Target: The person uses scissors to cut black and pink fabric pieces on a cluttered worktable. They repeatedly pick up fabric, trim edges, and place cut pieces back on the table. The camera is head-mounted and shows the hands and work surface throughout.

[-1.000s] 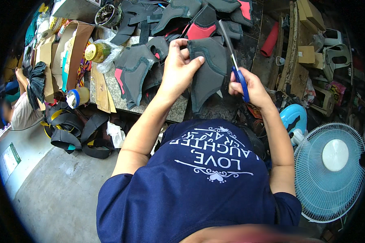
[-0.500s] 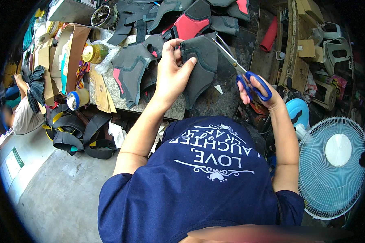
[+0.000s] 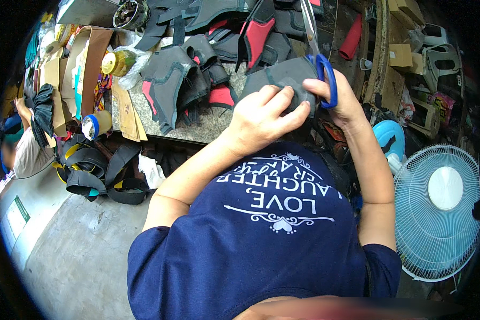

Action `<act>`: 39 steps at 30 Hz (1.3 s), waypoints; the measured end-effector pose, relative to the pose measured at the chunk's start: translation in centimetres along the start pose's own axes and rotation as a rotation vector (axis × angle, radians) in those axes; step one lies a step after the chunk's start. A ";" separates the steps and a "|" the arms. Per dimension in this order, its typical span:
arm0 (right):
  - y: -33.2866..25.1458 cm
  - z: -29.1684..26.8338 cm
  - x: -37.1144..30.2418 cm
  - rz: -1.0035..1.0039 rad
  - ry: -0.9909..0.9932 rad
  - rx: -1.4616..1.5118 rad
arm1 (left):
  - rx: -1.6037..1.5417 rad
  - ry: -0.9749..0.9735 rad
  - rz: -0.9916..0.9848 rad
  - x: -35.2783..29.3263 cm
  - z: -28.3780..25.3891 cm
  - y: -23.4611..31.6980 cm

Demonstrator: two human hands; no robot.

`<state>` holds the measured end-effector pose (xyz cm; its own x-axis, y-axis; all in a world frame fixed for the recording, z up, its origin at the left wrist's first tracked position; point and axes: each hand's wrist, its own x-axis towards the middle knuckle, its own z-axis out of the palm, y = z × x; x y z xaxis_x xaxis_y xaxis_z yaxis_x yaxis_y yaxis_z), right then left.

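Observation:
My left hand point(image 3: 269, 114) is closed on a dark grey padded fabric piece point(image 3: 290, 73) with a stitched edge, held just in front of my chest. Blue-handled scissors point(image 3: 326, 82) are in my right hand point(image 3: 340, 104), their blades pointing away from me past the piece's right side. The right thumb comes up against the fabric's right edge; whether it pinches the edge I cannot tell. Several similar grey pieces with red panels lie on the worktable, one point(image 3: 168, 80) to the left and another point(image 3: 257, 40) beyond my hands.
A yellow-lidded jar point(image 3: 118, 63) and a cardboard box point(image 3: 90, 69) stand at the left. Black straps point(image 3: 109, 173) hang below the table edge point(image 3: 186, 140). A fan point(image 3: 437, 208) stands close by my right arm. Another person point(image 3: 34, 149) is at the far left.
My left hand has moved right and nearer to me, turning the fabric piece. The right hand has come up to it, and the scissors now point straight away instead of toward the upper left.

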<state>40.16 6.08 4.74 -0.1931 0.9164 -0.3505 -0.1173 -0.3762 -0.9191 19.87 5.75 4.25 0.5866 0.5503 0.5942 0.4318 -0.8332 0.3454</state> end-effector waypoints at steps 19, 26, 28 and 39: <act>-1.0 -1.9 -2.9 0.263 -0.394 -0.254 | -1.162 -0.139 -1.080 1.1 -3.7 -4.1; -2.5 -2.8 -3.1 0.281 -0.459 -0.312 | -1.172 -0.171 -1.053 1.1 -4.4 -4.7; -2.7 -2.6 -3.2 0.307 -0.426 -0.314 | -1.162 -0.181 -1.049 1.1 -4.6 -4.7; -1.8 -2.3 -3.7 0.332 -0.397 -0.279 | -1.146 -0.139 -1.043 0.7 -4.5 -4.8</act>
<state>43.33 3.68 7.28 -0.5320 0.6141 -0.5830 0.2621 -0.5352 -0.8030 15.14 9.86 6.31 0.4548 0.8382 -0.3010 -0.0232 0.3490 0.9368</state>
